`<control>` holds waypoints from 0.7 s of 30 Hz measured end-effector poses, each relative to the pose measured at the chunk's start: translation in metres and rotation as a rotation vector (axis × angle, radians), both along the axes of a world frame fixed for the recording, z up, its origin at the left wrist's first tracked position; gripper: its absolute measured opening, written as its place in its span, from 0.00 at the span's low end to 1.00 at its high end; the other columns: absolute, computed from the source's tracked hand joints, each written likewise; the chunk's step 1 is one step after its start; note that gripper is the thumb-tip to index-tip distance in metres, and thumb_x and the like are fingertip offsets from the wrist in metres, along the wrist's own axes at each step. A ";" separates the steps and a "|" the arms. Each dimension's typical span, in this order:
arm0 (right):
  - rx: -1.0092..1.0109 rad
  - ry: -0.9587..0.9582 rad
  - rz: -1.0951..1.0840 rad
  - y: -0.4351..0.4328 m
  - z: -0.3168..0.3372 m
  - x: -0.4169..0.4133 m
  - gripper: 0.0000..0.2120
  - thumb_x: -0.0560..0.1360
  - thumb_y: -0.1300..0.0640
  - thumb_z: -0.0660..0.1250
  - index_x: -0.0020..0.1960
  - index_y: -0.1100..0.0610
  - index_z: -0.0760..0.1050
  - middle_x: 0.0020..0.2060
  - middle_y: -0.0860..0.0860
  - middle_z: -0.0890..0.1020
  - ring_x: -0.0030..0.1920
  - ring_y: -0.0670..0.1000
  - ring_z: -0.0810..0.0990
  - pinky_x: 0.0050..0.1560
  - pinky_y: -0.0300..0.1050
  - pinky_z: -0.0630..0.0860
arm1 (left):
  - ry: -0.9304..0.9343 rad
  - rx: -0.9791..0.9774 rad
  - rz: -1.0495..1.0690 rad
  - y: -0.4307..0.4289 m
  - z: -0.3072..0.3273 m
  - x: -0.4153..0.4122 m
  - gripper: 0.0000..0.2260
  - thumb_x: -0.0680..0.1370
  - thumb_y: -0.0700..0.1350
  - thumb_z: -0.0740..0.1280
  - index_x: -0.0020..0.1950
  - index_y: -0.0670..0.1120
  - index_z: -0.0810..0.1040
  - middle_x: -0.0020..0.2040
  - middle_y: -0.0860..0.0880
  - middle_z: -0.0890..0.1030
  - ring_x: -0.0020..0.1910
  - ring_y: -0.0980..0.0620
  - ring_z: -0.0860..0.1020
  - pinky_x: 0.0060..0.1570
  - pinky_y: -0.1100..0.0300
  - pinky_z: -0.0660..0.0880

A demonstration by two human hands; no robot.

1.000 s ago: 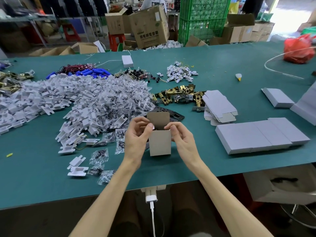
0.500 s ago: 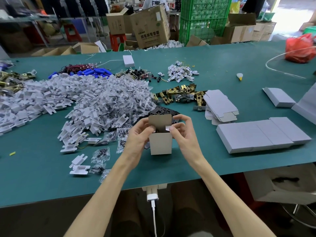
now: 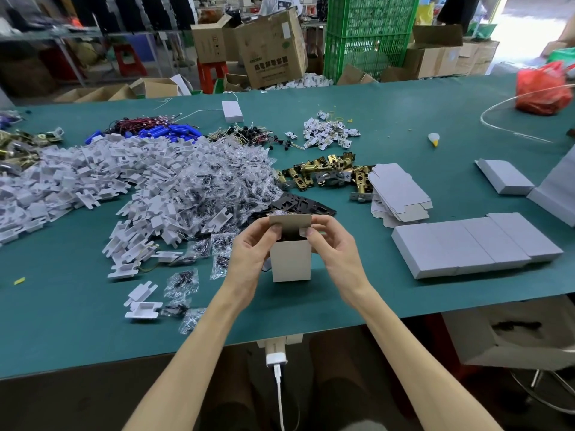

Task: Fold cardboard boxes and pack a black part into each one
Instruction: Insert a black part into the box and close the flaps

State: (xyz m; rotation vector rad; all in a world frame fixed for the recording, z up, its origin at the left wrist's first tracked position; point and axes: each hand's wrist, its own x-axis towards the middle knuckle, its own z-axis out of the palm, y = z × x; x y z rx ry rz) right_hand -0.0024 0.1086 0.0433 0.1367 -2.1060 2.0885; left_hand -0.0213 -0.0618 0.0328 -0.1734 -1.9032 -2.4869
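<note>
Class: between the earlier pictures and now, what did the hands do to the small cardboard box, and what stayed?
The left hand and right hand have slid their thumbs inward across the open top of the box, pushing its side flaps in. The lid flap stays up, both hands keep holding it, and the row of grey boxes lies unmoved.

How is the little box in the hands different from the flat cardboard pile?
The small pale cardboard box is folded up, lid flap open; the stack of flat cardboard blanks is unfolded. The left hand and right hand hold the box; the stack lies on the green table. Both are cardboard.
</note>
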 end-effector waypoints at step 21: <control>0.046 0.094 0.066 0.001 -0.006 0.001 0.08 0.83 0.53 0.62 0.57 0.55 0.77 0.52 0.59 0.82 0.52 0.63 0.79 0.55 0.65 0.77 | 0.071 -0.078 -0.114 -0.007 -0.001 0.012 0.26 0.77 0.69 0.66 0.60 0.49 0.84 0.56 0.47 0.86 0.43 0.58 0.81 0.37 0.68 0.75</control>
